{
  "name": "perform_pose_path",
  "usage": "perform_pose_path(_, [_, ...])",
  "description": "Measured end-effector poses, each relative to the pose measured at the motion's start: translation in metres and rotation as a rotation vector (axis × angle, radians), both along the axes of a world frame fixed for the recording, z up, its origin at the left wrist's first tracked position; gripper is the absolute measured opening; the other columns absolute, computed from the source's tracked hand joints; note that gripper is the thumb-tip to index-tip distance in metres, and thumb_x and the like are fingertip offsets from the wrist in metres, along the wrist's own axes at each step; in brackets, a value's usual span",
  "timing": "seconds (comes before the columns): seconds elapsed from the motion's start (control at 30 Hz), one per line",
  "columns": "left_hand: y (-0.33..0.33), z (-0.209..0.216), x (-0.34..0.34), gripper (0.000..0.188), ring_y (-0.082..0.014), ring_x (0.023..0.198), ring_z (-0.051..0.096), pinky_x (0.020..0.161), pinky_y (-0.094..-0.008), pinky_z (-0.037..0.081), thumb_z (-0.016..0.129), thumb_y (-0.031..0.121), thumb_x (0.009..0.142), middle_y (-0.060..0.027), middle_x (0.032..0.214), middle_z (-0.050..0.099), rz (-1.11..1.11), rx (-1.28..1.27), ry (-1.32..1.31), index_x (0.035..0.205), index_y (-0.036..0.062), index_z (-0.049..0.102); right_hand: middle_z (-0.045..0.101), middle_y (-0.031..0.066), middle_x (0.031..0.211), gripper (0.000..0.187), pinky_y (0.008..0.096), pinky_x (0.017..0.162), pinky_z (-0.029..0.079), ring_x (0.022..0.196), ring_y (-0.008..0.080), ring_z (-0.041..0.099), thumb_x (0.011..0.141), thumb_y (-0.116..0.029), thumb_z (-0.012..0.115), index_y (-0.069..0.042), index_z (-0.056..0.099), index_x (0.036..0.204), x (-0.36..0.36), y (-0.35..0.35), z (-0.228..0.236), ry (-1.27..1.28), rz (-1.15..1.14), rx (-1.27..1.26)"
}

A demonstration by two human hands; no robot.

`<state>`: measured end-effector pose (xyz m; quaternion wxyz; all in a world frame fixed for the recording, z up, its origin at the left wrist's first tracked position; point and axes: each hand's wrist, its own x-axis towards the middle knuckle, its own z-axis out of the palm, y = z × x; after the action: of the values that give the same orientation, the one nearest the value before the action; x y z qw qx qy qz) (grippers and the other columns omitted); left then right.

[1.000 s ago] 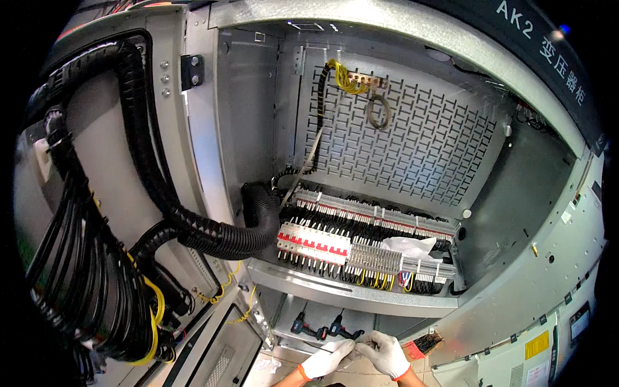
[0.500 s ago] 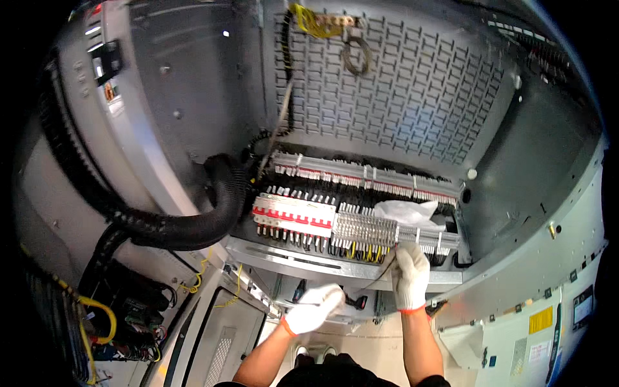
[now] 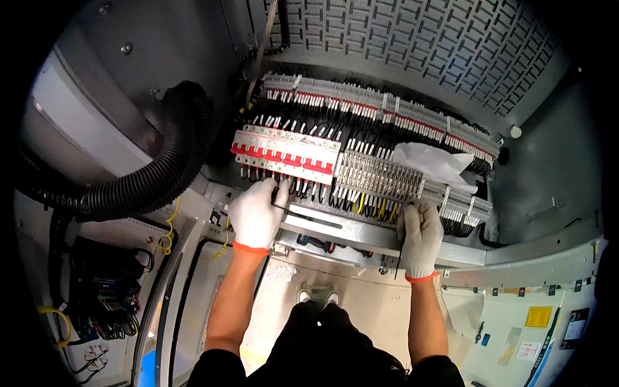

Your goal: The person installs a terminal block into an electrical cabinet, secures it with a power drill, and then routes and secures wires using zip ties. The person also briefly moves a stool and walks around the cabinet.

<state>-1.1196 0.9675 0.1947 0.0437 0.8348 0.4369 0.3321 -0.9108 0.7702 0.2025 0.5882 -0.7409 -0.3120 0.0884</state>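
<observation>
Two white-gloved hands up at the wiring, one each side of centre. L hand (image 3: pixel 256 211) is right under the L half of the breaker row (image 3: pixel 287 147), white body w/ red toggles, fingertips up by the white-sleeved wires (image 3: pixel 314 191) along its lower edge. Thumb & index look slightly apart; whether anything's pinched btwn them, can't tell. Over to R hand (image 3: pixel 422 235), just below where the metal-topped terminal block (image 3: pixel 380 175) meets the grey terminal strip (image 3: pixel 454 200). Fingers bent, tips close tog., and a thin dark strand (image 3: pixel 398 264) hangs beside the glove; can't tell if they're clamped on it. Yellow wires (image 3: pixel 360 204) drop from the block just L of those tips. Crumpled white sheet (image 3: pixel 432 161) lies btwn that lower row and the long upper terminal strip (image 3: pixel 380 106). Thick black corrugated hose (image 3: pixel 164 177) curves in on the far L. Under the front rail (image 3: pixel 380 237), a dark power tool (image 3: pixel 316 243), partly hidden; pale floor (image 3: pixel 354 284) and two shoes (image 3: pixel 305 297) further down.
</observation>
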Motion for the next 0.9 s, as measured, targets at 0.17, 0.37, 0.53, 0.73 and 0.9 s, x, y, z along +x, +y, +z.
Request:
perform_pose_path(0.17, [0.007,-0.001,0.013,0.031,-0.0343,0.066,0.066,0.059,-0.0461,0.053,0.065,0.034,0.092,-0.0104,0.077,0.066,-0.055,0.015,-0.106,0.074,0.0094,0.068,0.058,0.0047,0.071,0.020,0.0286,0.059,0.045,0.064,0.0105,0.054,0.101,-0.015,0.058,0.003,0.064,0.099,0.001,0.004,0.004,0.005,-0.052,-0.013])
perform_pose_path(0.37, [0.017,-0.017,0.005,0.038,-0.0381,0.070,0.066,0.063,-0.0481,0.052,0.061,0.038,0.094,-0.0161,0.077,0.067,-0.136,-0.085,-0.059,0.075,0.0068,0.071,0.063,0.0078,0.076,0.024,0.0298,0.065,0.048,0.068,0.0131,0.056,0.100,-0.019,0.061,0.004,0.066,0.101,0.000,0.010,-0.008,-0.128,-0.096,-0.051])
perform_pose_path(0.53, [0.018,-0.005,0.000,0.042,-0.0378,0.068,0.069,0.063,-0.0493,0.055,0.055,0.040,0.092,-0.0176,0.073,0.070,-0.182,-0.084,0.087,0.072,0.0087,0.075,0.071,0.0167,0.085,0.027,0.0347,0.072,0.053,0.073,0.0225,0.068,0.099,-0.024,0.063,0.002,0.068,0.105,0.003,0.016,-0.016,-0.306,-0.067,-0.149])
perform_pose_path(0.73, [0.022,-0.005,-0.010,0.040,-0.0390,0.077,0.070,0.073,-0.0500,0.056,0.057,0.043,0.089,-0.0179,0.078,0.071,-0.187,-0.126,0.116,0.076,0.0113,0.077,0.072,0.0169,0.083,0.028,0.0351,0.073,0.054,0.073,0.0242,0.070,0.100,-0.026,0.061,0.001,0.067,0.104,-0.004,0.021,-0.017,-0.380,-0.036,-0.119])
perform_pose_path(0.9, [0.018,-0.011,-0.013,0.036,-0.0374,0.074,0.070,0.072,-0.0495,0.057,0.062,0.042,0.086,-0.0182,0.077,0.071,-0.206,-0.101,0.044,0.075,0.0101,0.075,0.072,0.0159,0.080,0.027,0.0363,0.074,0.053,0.073,0.0256,0.069,0.099,-0.025,0.060,0.001,0.067,0.099,0.001,0.017,-0.017,-0.366,0.037,-0.137])
